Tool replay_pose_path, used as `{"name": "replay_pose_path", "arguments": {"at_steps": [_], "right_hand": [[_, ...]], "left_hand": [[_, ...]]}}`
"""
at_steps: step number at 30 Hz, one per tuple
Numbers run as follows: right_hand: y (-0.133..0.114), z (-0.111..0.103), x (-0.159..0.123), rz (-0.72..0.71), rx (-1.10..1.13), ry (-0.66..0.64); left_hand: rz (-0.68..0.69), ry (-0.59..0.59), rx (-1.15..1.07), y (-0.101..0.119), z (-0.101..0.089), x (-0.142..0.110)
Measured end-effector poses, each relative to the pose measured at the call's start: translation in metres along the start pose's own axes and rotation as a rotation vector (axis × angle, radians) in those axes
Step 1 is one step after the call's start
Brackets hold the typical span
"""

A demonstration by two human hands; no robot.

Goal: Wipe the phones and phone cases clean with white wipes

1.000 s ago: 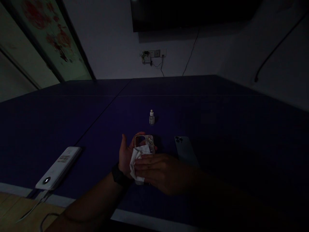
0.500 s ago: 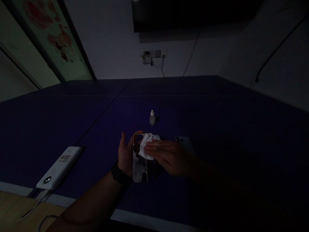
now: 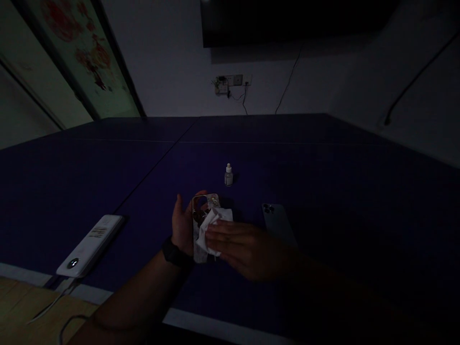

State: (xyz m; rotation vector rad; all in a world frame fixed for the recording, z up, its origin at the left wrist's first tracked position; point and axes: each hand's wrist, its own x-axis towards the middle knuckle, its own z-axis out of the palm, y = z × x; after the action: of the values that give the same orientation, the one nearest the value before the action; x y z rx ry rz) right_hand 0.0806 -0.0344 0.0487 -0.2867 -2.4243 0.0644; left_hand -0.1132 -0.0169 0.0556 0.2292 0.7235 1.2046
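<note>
My left hand [image 3: 182, 225] holds a patterned phone case [image 3: 200, 251] from behind and from its left side, thumb sticking up. The case has a large camera cutout at its top left. With flat fingers, my right hand [image 3: 247, 247] presses a folded white tissue [image 3: 206, 232] on the middle of the case. Just right of that hand a bluish phone [image 3: 280, 223] lies on the table with its camera lenses up; my right forearm covers its lower end. A small dropper bottle [image 3: 228, 176] with a white top stands upright beyond the case.
On the left, a white power bank [image 3: 91, 244] with cables lies near the front edge of the dark blue table [image 3: 143, 158]. Wall sockets [image 3: 230, 81] with cords and a black screen [image 3: 287, 24] are on the far wall. The room is dim.
My right hand has slid the tissue down the case, uncovering its top right part. The case and left hand have shifted slightly up and left.
</note>
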Motion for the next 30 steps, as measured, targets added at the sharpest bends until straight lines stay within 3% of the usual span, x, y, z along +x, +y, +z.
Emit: {"name": "replay_pose_path", "arguments": {"at_steps": [3, 6, 10, 15, 21, 26, 30], "right_hand": [[0.001, 0.0, 0.0, -0.021, 0.111, -0.029], [0.004, -0.001, -0.001, 0.059, 0.029, -0.005], [0.004, -0.002, -0.002, 0.014, 0.077, -0.021], [-0.004, 0.001, 0.004, 0.124, -0.033, 0.076], [-0.016, 0.016, 0.007, -0.082, 0.047, -0.086], [-0.013, 0.015, 0.004, 0.023, -0.01, 0.008], [-0.008, 0.013, 0.001, -0.06, 0.093, -0.02]], "left_hand": [[0.003, -0.024, -0.003, -0.002, -0.001, 0.001], [0.003, -0.036, -0.013, -0.004, -0.005, 0.004], [0.007, -0.042, 0.002, -0.004, -0.01, 0.007], [0.022, -0.034, -0.002, -0.003, -0.006, 0.006], [-0.007, -0.005, -0.003, -0.001, 0.001, 0.001], [0.006, -0.004, -0.011, -0.002, -0.002, 0.003], [-0.012, -0.032, -0.022, -0.001, -0.005, 0.005]]}}
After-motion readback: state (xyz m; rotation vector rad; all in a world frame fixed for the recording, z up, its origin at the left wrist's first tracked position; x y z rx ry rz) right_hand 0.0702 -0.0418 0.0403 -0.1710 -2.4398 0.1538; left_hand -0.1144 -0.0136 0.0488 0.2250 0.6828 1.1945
